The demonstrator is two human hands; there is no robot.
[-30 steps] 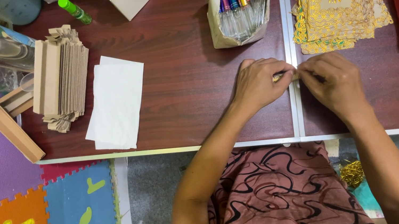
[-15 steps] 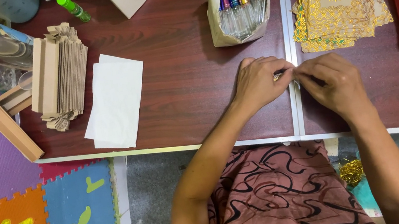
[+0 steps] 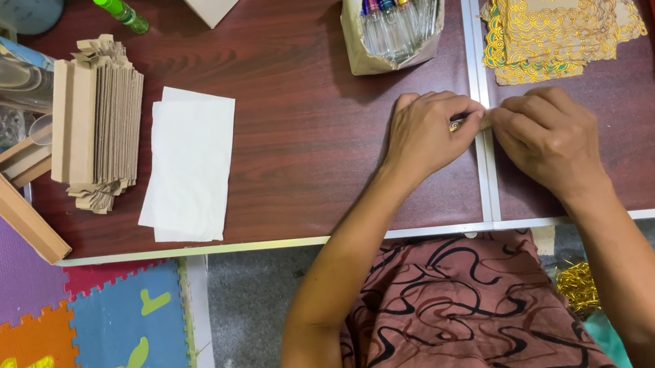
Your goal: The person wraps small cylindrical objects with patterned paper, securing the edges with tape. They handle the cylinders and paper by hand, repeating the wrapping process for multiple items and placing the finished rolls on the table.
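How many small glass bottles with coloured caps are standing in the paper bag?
5 at least, side by side in the paper bag on the table: bottles capped purple, blue, yellow, pink and purple, left to right. More may be hidden behind them.

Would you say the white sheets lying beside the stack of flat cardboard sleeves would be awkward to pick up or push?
Probably floppy: the white sheets look thin and lie flat on the table. Likely very light, so a push may slide or fan them, since their lower edges already sit slightly offset. No hand touches them.
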